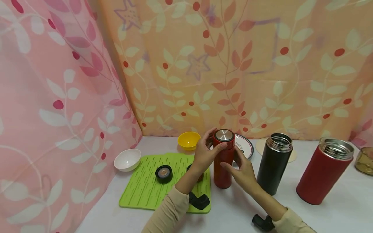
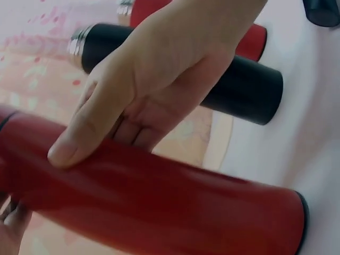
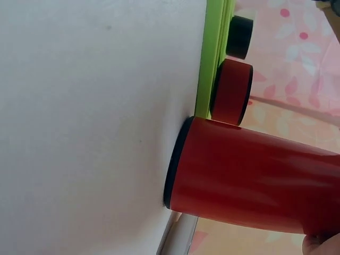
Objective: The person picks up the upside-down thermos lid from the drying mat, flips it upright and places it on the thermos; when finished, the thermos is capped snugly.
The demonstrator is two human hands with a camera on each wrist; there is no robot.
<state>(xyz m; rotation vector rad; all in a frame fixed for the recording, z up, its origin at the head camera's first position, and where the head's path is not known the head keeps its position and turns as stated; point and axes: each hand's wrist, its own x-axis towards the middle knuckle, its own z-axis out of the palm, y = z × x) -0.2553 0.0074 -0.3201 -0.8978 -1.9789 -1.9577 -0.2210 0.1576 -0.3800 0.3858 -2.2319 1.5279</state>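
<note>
A slim red thermos (image 1: 223, 174) with a steel-topped cap (image 1: 224, 135) stands upright on the white table, just right of the green mat (image 1: 140, 191). My left hand (image 1: 204, 153) grips it at the cap end, thumb across the front. Lower on the body, my right hand (image 1: 244, 170) holds the thermos from the right; its thumb presses the red side in the left wrist view. On the mat sits a black lid (image 1: 163, 174). A red lid (image 3: 232, 91) beside it is mostly hidden behind my left wrist in the head view.
To the right stand a lidless black bottle (image 1: 272, 171) and a wider lidless red bottle (image 1: 322, 178), then an amber glass (image 1: 365, 161). Behind are a yellow bowl (image 1: 188, 141), a white plate (image 1: 246, 147) and a cream disc (image 1: 262, 144). A white bowl (image 1: 127, 160) lies left, near the cloth wall.
</note>
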